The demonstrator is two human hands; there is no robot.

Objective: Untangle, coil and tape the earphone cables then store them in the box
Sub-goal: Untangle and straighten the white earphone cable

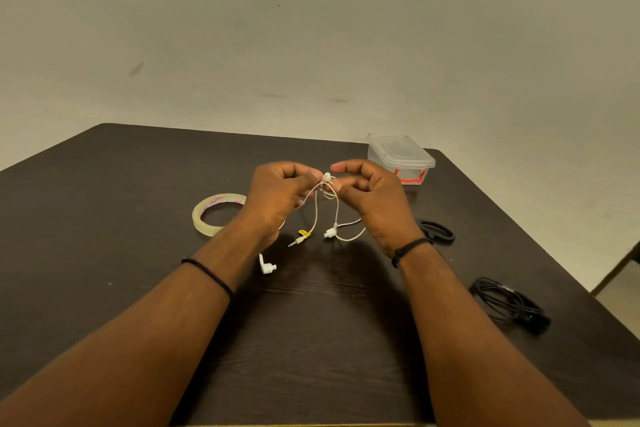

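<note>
We hold the white earphone cable (325,199) up above the dark tabletop (138,218), its tangled knot caught between our two hands. Our left hand (277,196) pinches the knot from one side with fingers curled in tight, and our right hand (372,198) meets it from the other side, thumb and forefinger closed on the same small bunch, so the two hands nearly touch. From the knot the strands hang down between our wrists: the jack with a yellow tag (300,237) dangles just above the tabletop, one white earbud (330,232) hangs beside it on a loop, and a second white earbud (267,266) lies near our left forearm. A roll of clear tape (215,213) lies flat to the left, partly behind our left hand. The clear plastic box (400,158) with red clasps stands lidded beyond our right hand. Two coiled black cables rest to the right, one (437,231) near our right wrist, the other (510,305) closer to the tabletop's edge.
</note>
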